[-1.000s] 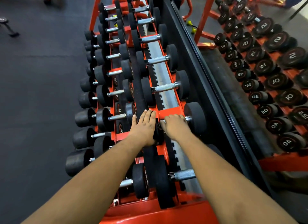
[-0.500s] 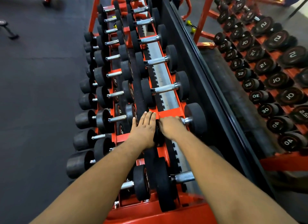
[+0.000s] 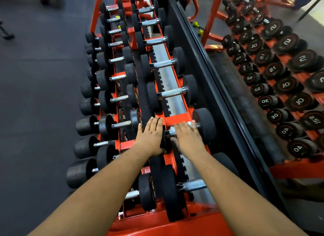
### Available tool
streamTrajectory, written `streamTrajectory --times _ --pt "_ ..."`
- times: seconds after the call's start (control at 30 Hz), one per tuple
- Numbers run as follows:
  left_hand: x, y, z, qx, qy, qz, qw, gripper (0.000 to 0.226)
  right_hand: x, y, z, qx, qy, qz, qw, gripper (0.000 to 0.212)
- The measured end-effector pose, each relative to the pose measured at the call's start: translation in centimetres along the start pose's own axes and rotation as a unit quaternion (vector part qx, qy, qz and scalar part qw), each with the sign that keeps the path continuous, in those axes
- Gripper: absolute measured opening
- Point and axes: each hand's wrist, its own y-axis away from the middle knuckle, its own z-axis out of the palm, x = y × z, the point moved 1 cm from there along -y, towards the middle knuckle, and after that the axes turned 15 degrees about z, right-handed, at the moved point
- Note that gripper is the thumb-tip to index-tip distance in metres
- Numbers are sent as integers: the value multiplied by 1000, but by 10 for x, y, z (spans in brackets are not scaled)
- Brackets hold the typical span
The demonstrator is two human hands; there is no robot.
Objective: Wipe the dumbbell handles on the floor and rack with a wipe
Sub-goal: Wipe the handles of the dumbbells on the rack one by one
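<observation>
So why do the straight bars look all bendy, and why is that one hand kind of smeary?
Head view: the wide-angle lens bows the orange rack and mirror edge outward. The right hand is smeared at the fingertips on the dumbbell handle; the left hand looks sharper. Handles farther up glint; far corners go soft.

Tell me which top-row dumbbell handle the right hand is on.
The dumbbell handle second from the near end; right hand covers it, left hand rests on its head. Other handles lie bare.
</observation>
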Motion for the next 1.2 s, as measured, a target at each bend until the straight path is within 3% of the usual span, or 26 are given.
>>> streamTrajectory --times 0.1,0.27,0.33,0.5,0.67,0.77,0.9,0.97,1.1,1.2 --pt "0 0 0 -4 -1 -1 1000 132 -4 6 -4 7 43 94 995 53" --pt "1 2 -2 -6 -5 0 1000 121 -44 7 -1 -66 -64 -39 995 70" --pt "1 2 -2 -5 -7 1 1000 121 -28 0 -3 -71 -70 -70 993 64" --pt "1 4 3 5 0 4 1000 130 4 15 -7 -2 -107 73 992 71" --pt "6 20 5 39 -21 6 999 111 -30 28 -8 -75 -111 -60 989 61" --pt "10 38 9 56 17 0 998 109 -10 47 -9 -111 -132 -57 983 61" --pt "28 71 23 86 62 34 994 101 4 104 -17 -62 -216 -25 974 53" --pt "43 91 34 95 94 58 989 97 7 137 -13 -49 -177 -27 983 55" --pt "79 121 64 44 78 107 990 103 9 177 -6 -133 -69 -5 989 59" --pt "91 128 73 56 59 94 992 108 11 179 -7 -142 -35 -23 989 63"
